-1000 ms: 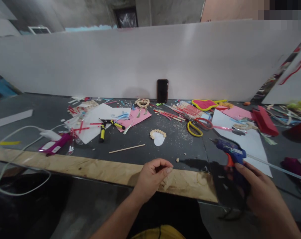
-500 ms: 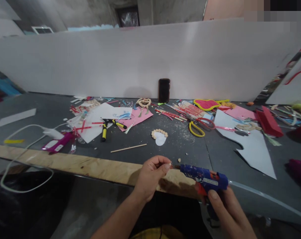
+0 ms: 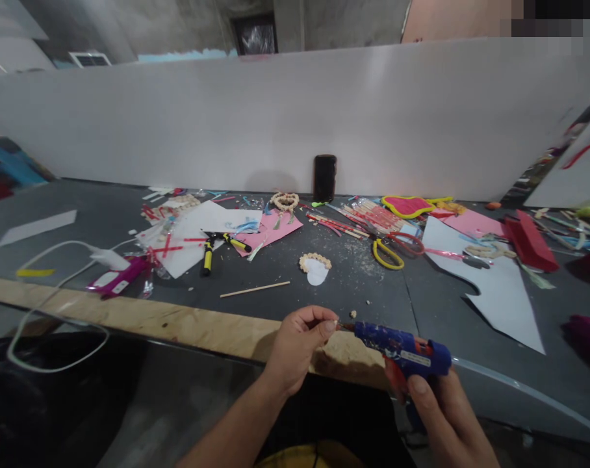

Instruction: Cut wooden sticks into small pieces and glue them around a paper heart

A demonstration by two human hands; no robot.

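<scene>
My right hand (image 3: pixel 441 403) grips a blue hot glue gun (image 3: pixel 399 344) with an orange trigger, and a clear glue stick (image 3: pixel 519 387) trails from its back end. The gun's nozzle points left and meets the fingertips of my left hand (image 3: pixel 299 344). Thumb and forefinger of that hand are pinched on a tiny pale piece, too small to name. Beyond my hands lies a white paper heart (image 3: pixel 317 272), its upper edge lined with small beige pieces (image 3: pixel 314 257). One loose beige piece (image 3: pixel 353 314) rests near the nozzle.
A thin wooden stick (image 3: pixel 255 289) lies left of the heart. Yellow-handled pliers (image 3: pixel 208 253) and scissors (image 3: pixel 388 255) flank it among paper scraps. A phone (image 3: pixel 325 177) leans on the white back panel (image 3: pixel 202 123). A purple power strip (image 3: pixel 115 278) with white cable sits left.
The whole view has shifted slightly. Both hands keep nearly the same pose, with the nozzle still at my left fingertips; the orange trigger shows a little more.
</scene>
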